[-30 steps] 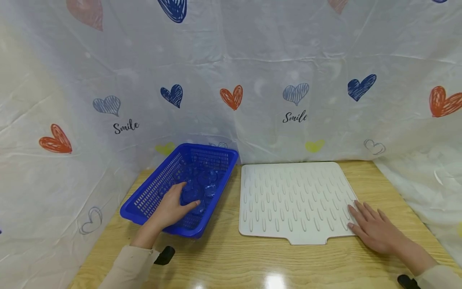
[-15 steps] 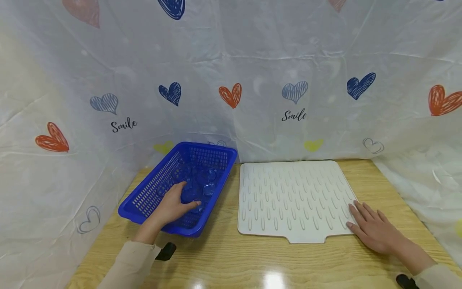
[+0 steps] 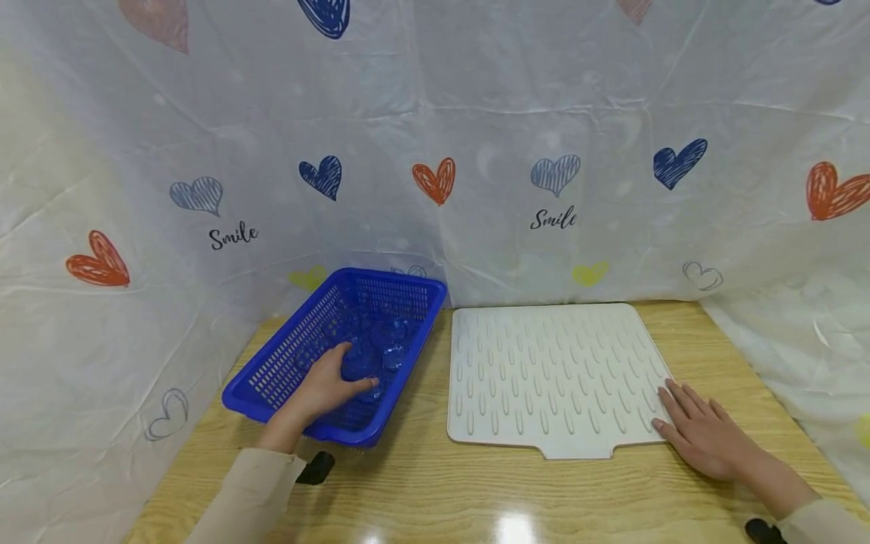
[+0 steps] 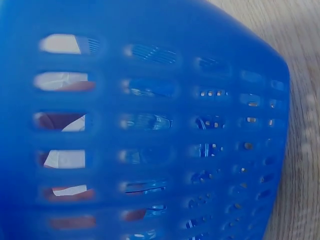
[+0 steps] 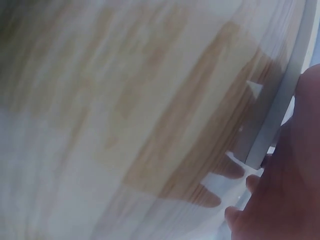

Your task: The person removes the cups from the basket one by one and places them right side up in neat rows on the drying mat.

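Sitting around the left hand is a deep blue plastic basket, roughly rectangular, with little slots all over its sides. Thumb and forefinger are spread wide; the other fingers are hidden, so can't tell if it's gripping anything. Under and just beyond those fingertips, inside the basket, there's a bunch of see-through pieces, shiny and kinda rounded, so blue-tinted that single shapes are hard to pick out. Between the hands lies a flat white board with rounded corners, rows of skinny molded ovals and a tab on the near side. Right hand is flat, fingers straight and slightly fanned, touching the board's closest edge. Beneath both hands: glossy wood-grain table.
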A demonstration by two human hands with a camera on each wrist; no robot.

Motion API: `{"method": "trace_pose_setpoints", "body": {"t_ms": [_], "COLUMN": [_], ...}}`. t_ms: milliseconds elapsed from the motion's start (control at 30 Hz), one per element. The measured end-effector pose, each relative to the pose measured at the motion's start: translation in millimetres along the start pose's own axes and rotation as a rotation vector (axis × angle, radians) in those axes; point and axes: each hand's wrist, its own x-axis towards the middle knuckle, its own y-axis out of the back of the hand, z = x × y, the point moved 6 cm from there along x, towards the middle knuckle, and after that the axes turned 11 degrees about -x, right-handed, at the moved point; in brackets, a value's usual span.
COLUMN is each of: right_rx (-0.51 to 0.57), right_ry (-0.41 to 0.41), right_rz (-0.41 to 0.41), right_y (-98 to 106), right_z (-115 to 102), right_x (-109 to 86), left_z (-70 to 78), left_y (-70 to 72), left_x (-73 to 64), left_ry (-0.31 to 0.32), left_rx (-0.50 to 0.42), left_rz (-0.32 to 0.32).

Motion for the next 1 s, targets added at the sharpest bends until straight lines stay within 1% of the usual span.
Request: {"method": "trace_pose_setpoints", "body": {"t_ms": [233, 333, 400, 533, 567, 700, 867, 1000], "right_rx": [0.025, 0.042, 0.033, 0.018, 0.0, 0.008, 0.02, 0.021], "right_ry": [0.0, 0.015, 0.024, 0.021, 0.018, 0.008, 0.007, 0.007], "right_rz": [-0.001, 0.02, 0.035, 0.024, 0.02, 0.0, 0.0, 0.003], "right_y": [1.3, 2.0, 2.2, 1.3, 1.3, 0.4, -0.3, -0.9], "right_z": [0.1, -1.7, -2.6, -2.4, -2.5, -2.3, -3.6, -3.7], "right_x": [-0.9, -1.4, -1.5, -0.7, -0.5, -0.6, -1.7, -1.5], "left_z": [-1.0, -2.2, -3.2, -5.3, -6.0, -8.3, -10.7, -9.7], "left_y": [1.1, 1.6, 1.6, 1.0, 0.7, -0.6, -3.0, -3.0], "left_x": [1.1, 1.6, 2.0, 3.0, 3.3, 4.7, 5.4, 5.2], "left_ry": [0.014, 0.015, 0.018, 0.03, 0.035, 0.047, 0.062, 0.068], "left_rx": [-0.017, -0.031, -0.043, -0.055, -0.057, -0.066, -0.079, -0.076], "left_rz": [-0.007, -0.009, -0.012, -0.021, -0.023, -0.034, -0.046, -0.044]}}
